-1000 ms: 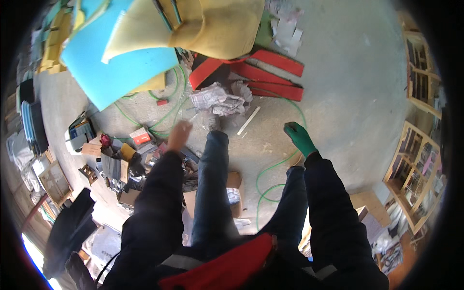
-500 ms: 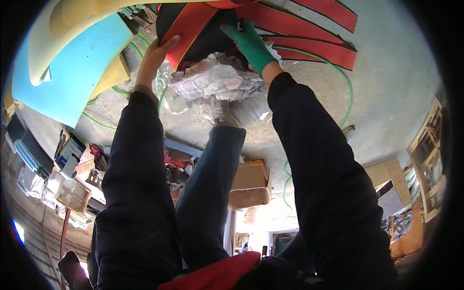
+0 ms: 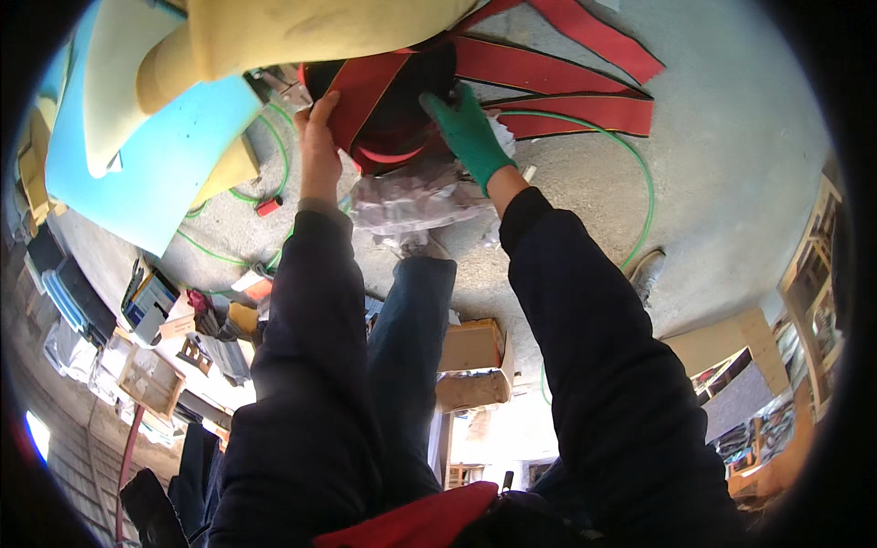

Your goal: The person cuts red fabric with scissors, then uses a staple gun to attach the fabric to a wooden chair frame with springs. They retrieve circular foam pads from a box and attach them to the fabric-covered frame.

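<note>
A large roll of red and black webbing is held near the top of the view. My bare left hand grips its left side, with fingers on a red band. On the right side, my right hand in a green glove closes on the dark edge; its fingertips are partly hidden. Loose red strips with black borders trail to the right over the floor. Beneath the roll lies a crumpled bundle of pale wrapping, just above my foot.
Overhead hangs a curved yellowish foam piece, with a light-blue sheet at left. A green hose loops across the concrete floor. Cardboard boxes stand by my leg; wooden crates and clutter fill the left, wooden frames the right.
The roll has tilted, showing a curved red layer at its lower edge. My left hand has shifted right and down with it; the foam piece covers more of the top.
</note>
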`<state>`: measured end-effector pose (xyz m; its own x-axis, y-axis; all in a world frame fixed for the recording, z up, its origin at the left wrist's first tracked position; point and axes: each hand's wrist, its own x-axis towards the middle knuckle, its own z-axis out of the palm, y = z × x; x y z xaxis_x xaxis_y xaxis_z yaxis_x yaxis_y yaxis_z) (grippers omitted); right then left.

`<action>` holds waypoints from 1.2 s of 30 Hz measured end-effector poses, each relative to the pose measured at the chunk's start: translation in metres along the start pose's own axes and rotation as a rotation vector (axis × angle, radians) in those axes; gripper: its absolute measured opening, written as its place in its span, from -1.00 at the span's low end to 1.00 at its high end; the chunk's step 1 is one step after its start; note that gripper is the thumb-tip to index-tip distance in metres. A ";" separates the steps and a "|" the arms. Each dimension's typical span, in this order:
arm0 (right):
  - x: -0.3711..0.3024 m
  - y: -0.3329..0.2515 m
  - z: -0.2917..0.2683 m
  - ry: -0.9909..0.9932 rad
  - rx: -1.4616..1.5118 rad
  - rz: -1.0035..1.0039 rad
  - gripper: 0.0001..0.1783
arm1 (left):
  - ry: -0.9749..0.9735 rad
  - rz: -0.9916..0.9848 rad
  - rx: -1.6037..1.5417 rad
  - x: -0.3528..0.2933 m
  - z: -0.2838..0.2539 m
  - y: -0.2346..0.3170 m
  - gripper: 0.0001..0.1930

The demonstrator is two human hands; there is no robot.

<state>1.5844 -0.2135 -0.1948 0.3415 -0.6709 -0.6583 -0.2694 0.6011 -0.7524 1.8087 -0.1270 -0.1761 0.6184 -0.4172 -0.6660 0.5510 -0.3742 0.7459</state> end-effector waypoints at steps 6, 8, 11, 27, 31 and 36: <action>0.001 0.025 -0.022 -0.107 -0.106 -0.026 -0.38 | -0.222 -0.202 0.148 -0.007 0.010 0.018 -0.25; -0.007 0.035 -0.031 -0.196 0.047 0.019 -0.39 | -0.086 -0.075 0.316 -0.020 0.015 0.021 -0.06; -0.030 0.036 -0.038 -0.247 0.464 0.233 -0.36 | 0.066 0.122 0.462 -0.054 0.024 0.028 0.02; -0.305 -0.049 -0.198 -0.309 0.955 0.516 -0.22 | -0.147 0.266 0.943 -0.506 0.098 0.195 -0.09; -0.403 -0.046 -0.255 -0.093 0.908 0.060 -0.40 | -0.392 0.282 1.051 -0.599 0.163 0.219 0.14; -0.540 -0.046 -0.435 0.028 1.632 0.110 -0.56 | -0.762 0.322 1.083 -0.681 0.286 0.198 0.13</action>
<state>1.0207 -0.0684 0.1846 0.3658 -0.5927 -0.7176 0.8983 0.4265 0.1057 1.3363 -0.1539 0.4245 -0.0190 -0.8264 -0.5628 -0.4880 -0.4836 0.7266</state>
